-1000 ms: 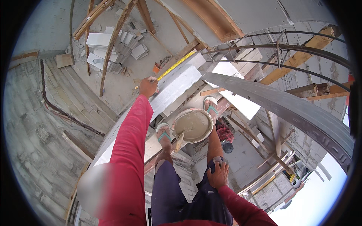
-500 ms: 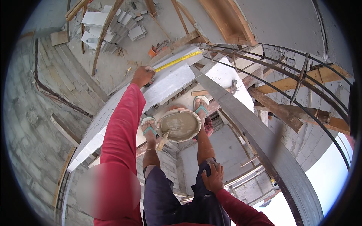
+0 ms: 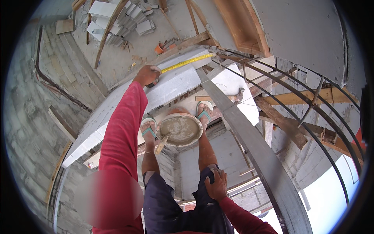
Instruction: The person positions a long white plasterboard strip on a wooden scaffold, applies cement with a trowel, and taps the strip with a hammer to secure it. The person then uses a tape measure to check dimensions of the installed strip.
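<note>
My left hand (image 3: 148, 75) is closed round the case of a tape measure (image 3: 152, 82), most of which the fingers hide. Its yellow blade (image 3: 186, 62) stretches out to the right along the top of the white block wall (image 3: 175, 84). On my right knee, over the dark shorts, rests my right hand (image 3: 216, 185), its fingers apart and holding nothing. Between my sandalled feet stands a bucket of wet mortar (image 3: 180, 129). A wooden handle (image 3: 161, 144) leans out over its near left rim.
A hammer (image 3: 238, 94) lies right of my feet, near a long metal beam (image 3: 249, 134). Curved steel bars (image 3: 304, 91) and timber planks (image 3: 286, 124) crowd the right side. White blocks (image 3: 113, 19) are stacked on the floor beyond the wall. Below the planks I stand on, a drop opens.
The view has shifted slightly, moving my feet and the bucket a little left in the picture. My left hand still holds the tape measure with its blade out; my right hand stays on the knee.
</note>
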`<state>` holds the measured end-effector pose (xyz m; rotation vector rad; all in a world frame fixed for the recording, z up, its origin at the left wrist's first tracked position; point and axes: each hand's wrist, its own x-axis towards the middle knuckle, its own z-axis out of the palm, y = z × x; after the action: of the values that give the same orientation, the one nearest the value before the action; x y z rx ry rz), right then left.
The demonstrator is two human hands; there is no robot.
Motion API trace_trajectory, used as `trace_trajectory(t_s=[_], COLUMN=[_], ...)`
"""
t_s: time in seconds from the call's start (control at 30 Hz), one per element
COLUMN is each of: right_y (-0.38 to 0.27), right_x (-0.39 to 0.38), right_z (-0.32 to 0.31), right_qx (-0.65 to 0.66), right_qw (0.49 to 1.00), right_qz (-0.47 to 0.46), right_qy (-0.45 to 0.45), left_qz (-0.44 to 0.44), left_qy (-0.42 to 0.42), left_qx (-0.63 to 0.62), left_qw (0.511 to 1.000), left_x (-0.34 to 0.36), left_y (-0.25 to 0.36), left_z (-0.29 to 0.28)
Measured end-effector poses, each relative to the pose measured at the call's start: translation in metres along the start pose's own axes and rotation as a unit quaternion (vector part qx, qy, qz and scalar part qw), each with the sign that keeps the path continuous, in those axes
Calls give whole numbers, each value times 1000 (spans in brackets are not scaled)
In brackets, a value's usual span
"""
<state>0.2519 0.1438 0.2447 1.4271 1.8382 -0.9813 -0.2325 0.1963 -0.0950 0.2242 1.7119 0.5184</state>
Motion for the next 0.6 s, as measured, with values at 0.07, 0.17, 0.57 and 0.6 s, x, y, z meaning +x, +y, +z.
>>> trace_trajectory(t_s=[0.07,0.17,0.57,0.6], right_y=[-2,-3,0,1], right_x=[2,4,8,8], right_z=[-4,-9,-15,-15], right_qx=[6,15,14,13], right_qw=[1000,1000,1000,1000], right_qz=[-5,-4,6,9], right_qy=[-1,-9,-10,-10], left_qz=[3,0,-29,-16], left_qy=[0,-5,-9,-6], left_qx=[0,10,24,36], left_qw=[1000,1000,999,999], left_x=[-2,-1,-2,-2], left_y=[2,3,13,13], left_z=[1,3,4,5])
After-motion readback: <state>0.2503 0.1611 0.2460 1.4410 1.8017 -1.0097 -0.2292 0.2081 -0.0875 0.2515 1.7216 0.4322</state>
